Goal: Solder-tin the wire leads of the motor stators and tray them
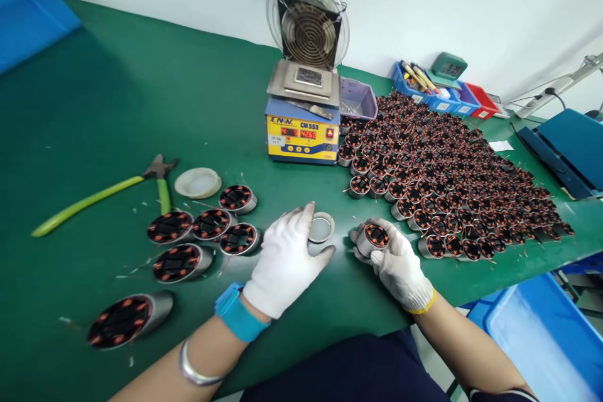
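Observation:
My right hand (pixel 396 260), in a white glove with a yellow cuff, holds a round metal motor part (pixel 375 237) with copper windings and a black centre. My left hand (pixel 289 257), gloved in white with a blue band at the wrist, is spread over the green table with no object in its fingers. Between thumb and forefinger of that hand, a small round dish (pixel 321 227) rests on the table. Left of it stand several similar motor parts (pixel 238 239), with a shallow white lid (pixel 198 183) and green-handled cutters (pixel 160 169) behind them.
A blue and yellow solder pot (pixel 302 132) with a fan (pixel 311 31) stands at the back centre. Rows of motor parts (pixel 438 188) cover the right side. Behind them are a purple bin (pixel 358 99), small coloured bins (pixel 440 103) and a clock (pixel 450 66). A blue crate (pixel 541 326) is lower right.

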Demonstrator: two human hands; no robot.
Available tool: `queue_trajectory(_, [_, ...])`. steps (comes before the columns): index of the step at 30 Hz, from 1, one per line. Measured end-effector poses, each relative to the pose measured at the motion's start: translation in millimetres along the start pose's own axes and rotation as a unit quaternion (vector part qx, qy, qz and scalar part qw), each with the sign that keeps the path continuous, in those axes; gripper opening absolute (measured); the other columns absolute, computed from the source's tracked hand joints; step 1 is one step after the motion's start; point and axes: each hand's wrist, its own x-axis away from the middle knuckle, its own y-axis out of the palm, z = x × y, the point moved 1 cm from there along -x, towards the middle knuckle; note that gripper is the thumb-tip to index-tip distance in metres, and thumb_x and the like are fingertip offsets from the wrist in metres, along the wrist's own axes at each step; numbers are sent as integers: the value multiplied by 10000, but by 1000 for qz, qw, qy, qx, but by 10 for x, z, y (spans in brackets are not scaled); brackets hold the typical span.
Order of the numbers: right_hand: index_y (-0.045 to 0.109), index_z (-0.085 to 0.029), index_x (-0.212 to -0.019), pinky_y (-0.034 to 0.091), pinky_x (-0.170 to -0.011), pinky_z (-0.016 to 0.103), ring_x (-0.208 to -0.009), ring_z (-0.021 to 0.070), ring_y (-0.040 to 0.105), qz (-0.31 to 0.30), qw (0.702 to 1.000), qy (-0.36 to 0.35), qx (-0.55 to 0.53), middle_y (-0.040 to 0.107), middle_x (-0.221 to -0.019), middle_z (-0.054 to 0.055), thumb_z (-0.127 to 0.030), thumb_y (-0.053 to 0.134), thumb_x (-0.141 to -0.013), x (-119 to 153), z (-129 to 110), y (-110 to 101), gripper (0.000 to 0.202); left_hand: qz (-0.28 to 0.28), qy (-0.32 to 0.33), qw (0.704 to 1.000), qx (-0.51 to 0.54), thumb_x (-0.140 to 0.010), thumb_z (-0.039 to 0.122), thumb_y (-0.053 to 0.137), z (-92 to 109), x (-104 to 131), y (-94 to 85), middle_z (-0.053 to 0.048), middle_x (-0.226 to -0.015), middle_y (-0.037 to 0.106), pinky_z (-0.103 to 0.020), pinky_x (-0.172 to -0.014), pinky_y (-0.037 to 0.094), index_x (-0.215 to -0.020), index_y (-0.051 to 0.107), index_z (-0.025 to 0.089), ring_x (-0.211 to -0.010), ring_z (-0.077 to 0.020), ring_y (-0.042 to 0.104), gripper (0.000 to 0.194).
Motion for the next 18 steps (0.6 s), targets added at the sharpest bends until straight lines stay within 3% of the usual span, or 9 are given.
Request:
queue_trajectory(12, [583, -253, -1120, 536, -955, 415, -1033, 218, 670, -6, 997, 65, -49, 672, -1088, 50, -299, 921, -583, 14, -53, 24, 636, 7, 9, 1000, -16, -739, 373, 742, 3, 14, -4, -246, -1239, 638, -517, -1000, 488, -1370, 458, 28, -1157, -394, 600, 773])
queue_trajectory(18, [622, -220, -1134, 560, -896, 328, -1080, 209, 658, -37, 993, 82, -82, 657, -1100, 54, -292, 877, -666, 37, -89, 39, 538, 6, 10, 1000, -19, -732, 371, 743, 3, 14, -8, -240, -1239, 638, -514, -997, 490, -1368, 455, 40, -1152, -389, 601, 772])
